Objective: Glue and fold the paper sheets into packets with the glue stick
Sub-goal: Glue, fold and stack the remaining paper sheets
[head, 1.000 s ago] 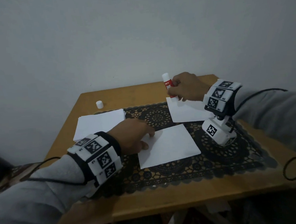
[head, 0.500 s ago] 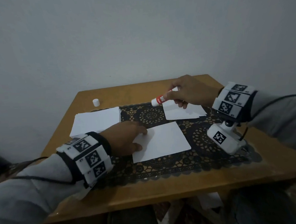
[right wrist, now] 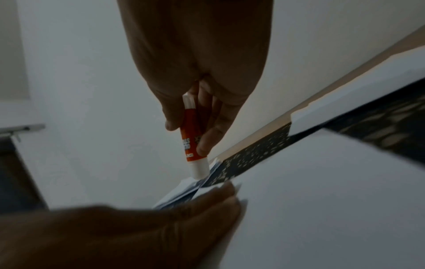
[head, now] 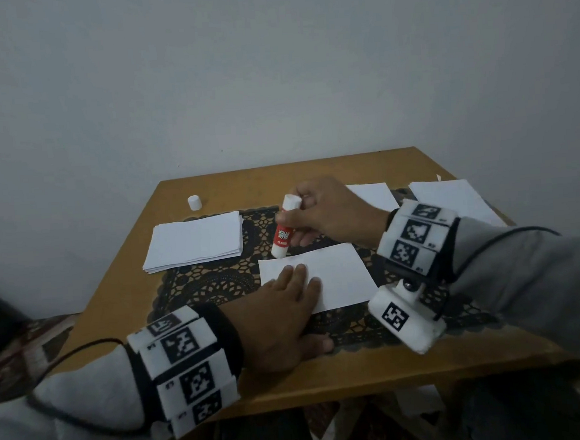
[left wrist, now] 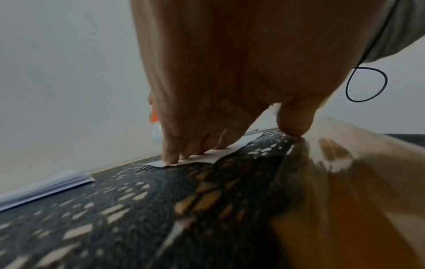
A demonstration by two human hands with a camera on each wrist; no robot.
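Note:
A white paper sheet [head: 333,275] lies on the black lace mat [head: 217,283] in the middle of the table. My left hand [head: 287,306] rests flat on the sheet's left part, fingers straight and pressing down [left wrist: 171,156]. My right hand [head: 319,211] grips a red and white glue stick [head: 284,232] upright, tip down at the sheet's far left corner. In the right wrist view the glue stick [right wrist: 193,142] is pinched between thumb and fingers, its white end touching the paper edge.
A stack of white sheets [head: 195,240] lies left of the mat. The white glue cap [head: 194,202] stands on the wooden table [head: 327,382] near the far left. More white papers [head: 452,198] lie at the far right. A grey wall rises behind.
My right hand has carried the glue stick from the far papers over to the middle sheet and turned its tip down. The left hand's fingers have flattened onto the sheet.

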